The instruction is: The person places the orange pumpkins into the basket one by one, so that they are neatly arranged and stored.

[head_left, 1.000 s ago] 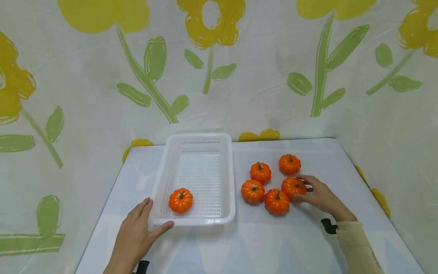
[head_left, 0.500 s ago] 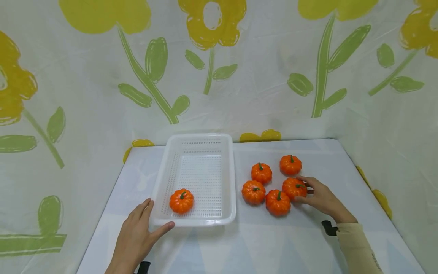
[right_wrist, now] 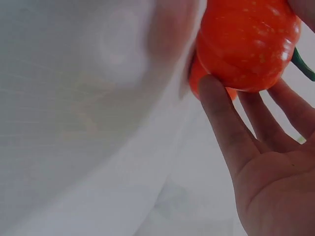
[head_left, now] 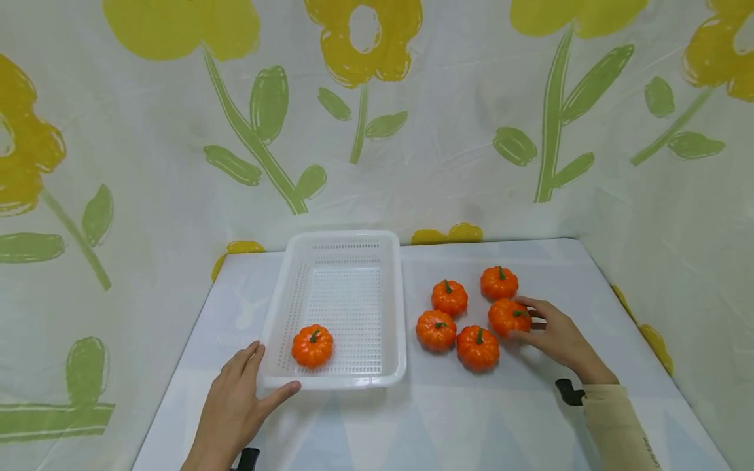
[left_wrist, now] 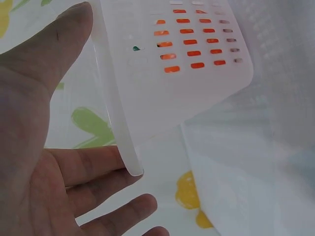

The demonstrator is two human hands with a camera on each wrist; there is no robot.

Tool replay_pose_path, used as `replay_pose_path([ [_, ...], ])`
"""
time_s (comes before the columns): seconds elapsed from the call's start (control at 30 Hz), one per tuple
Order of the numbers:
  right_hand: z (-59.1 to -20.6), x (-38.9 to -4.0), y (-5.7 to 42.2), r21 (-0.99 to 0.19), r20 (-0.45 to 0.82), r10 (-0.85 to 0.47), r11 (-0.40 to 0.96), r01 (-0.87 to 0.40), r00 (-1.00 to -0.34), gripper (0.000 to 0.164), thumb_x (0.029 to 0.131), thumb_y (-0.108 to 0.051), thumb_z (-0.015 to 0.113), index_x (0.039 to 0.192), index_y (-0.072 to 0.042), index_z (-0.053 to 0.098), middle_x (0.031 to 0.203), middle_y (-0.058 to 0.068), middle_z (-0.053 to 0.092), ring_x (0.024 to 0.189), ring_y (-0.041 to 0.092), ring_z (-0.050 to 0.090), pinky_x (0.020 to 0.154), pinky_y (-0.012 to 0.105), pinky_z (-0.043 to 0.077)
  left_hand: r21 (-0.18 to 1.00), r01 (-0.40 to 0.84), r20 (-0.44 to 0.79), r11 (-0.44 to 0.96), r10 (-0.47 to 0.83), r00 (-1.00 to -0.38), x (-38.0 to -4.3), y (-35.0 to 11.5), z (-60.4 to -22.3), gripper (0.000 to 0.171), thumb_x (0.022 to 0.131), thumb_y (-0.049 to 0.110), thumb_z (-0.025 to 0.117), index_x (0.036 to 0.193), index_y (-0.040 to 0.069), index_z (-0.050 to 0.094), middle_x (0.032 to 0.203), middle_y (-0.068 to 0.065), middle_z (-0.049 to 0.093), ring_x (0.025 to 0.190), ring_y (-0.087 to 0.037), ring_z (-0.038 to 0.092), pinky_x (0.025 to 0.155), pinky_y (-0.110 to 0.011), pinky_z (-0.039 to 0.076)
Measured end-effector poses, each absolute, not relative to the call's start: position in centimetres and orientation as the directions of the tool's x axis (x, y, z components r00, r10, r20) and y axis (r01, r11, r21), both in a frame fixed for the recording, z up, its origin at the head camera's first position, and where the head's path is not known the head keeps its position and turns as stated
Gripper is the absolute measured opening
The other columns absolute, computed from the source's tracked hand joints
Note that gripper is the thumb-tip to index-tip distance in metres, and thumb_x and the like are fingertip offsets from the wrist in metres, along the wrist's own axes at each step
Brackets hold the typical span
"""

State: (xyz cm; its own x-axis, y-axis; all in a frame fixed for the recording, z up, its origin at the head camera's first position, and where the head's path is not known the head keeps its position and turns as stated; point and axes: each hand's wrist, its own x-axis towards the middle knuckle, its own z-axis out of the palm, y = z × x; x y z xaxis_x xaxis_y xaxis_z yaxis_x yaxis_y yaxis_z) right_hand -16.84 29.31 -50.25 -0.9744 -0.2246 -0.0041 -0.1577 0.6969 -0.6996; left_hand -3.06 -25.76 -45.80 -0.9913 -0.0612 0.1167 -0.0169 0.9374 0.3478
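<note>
My right hand (head_left: 556, 333) grips a small orange pumpkin (head_left: 508, 316) from its right side, thumb at the near side and fingers at the far side. In the right wrist view, the fingers lie along the glossy pumpkin (right_wrist: 248, 42), its green stem pointing away, and another orange pumpkin shows partly behind it. My left hand (head_left: 231, 399) touches the near left corner of a white perforated basket (head_left: 402, 327), thumb and fingers spread along the rim. Seen from the left wrist, fairly straight fingers meet the basket's rim (left_wrist: 115, 113). One pumpkin (head_left: 313, 346) sits inside the basket.
Near the held one, more pumpkins stand on the pale table: one behind (head_left: 499, 283), one in front (head_left: 478, 348), and two to the left, the farther (head_left: 449, 297) and the nearer (head_left: 436, 330). A flower-printed curtain (head_left: 442, 163) surrounds the table.
The right hand has shifted the gripped pumpkin slightly away and to the right, off the pumpkin in front of it. The left hand stays at the basket corner.
</note>
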Motion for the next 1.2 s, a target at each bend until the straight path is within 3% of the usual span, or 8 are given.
replay_pose_path([
  [0.4, -48.9, -17.0, 27.7, -0.728, 0.037, -0.181, 0.669, -0.15, -0.983, 0.087, 0.084, -0.045, 0.082, 0.151, -0.004, 0.043, 0.149, 0.024, 0.043, 0.124, 0.043, 0.052, 0.099, 0.059, 0.05, 0.353, -0.018, 0.115, 0.936, -0.062, -0.991, -2.9, -25.7, -46.0, 0.11, 0.078, 0.077, 0.067, 0.146, -0.007, 0.047, 0.148, -0.027, 0.046, 0.13, -0.048, 0.045, 0.104, -0.067, 0.04],
  [0.77, -47.3, -17.3, 23.4, -0.741, 0.185, -0.249, 0.6, -0.301, -0.951, 0.078, 0.082, -0.039, 0.086, 0.146, -0.012, 0.05, 0.139, 0.012, 0.054, 0.113, 0.035, 0.061, 0.094, 0.059, 0.053, 0.353, -0.015, 0.126, 0.936, -0.063, -0.99, -3.0, -25.6, -45.9, 0.108, 0.079, 0.074, 0.069, 0.147, -0.007, 0.046, 0.148, -0.027, 0.046, 0.13, -0.048, 0.045, 0.104, -0.068, 0.039],
  [1.07, -45.9, -17.9, 19.0, -0.72, 0.336, -0.375, 0.489, -0.493, -0.864, 0.071, 0.077, -0.025, 0.091, 0.139, -0.015, 0.058, 0.134, -0.001, 0.06, 0.113, 0.017, 0.059, 0.091, 0.036, 0.057, 0.35, -0.05, 0.084, 0.936, -0.085, -0.993, -3.1, -25.6, -45.7, 0.112, 0.078, 0.076, 0.068, 0.149, -0.006, 0.043, 0.15, -0.027, 0.043, 0.132, -0.049, 0.043, 0.105, -0.069, 0.039],
  [1.2, -45.6, -17.9, 16.9, -0.706, 0.373, -0.421, 0.449, -0.548, -0.826, 0.07, 0.076, -0.028, 0.092, 0.137, -0.017, 0.06, 0.132, -0.004, 0.06, 0.112, 0.016, 0.06, 0.089, 0.037, 0.058, 0.351, -0.048, 0.084, 0.935, -0.083, -0.993, -3.1, -25.6, -45.6, 0.11, 0.078, 0.074, 0.07, 0.149, -0.007, 0.044, 0.15, -0.027, 0.043, 0.132, -0.049, 0.043, 0.106, -0.069, 0.038],
])
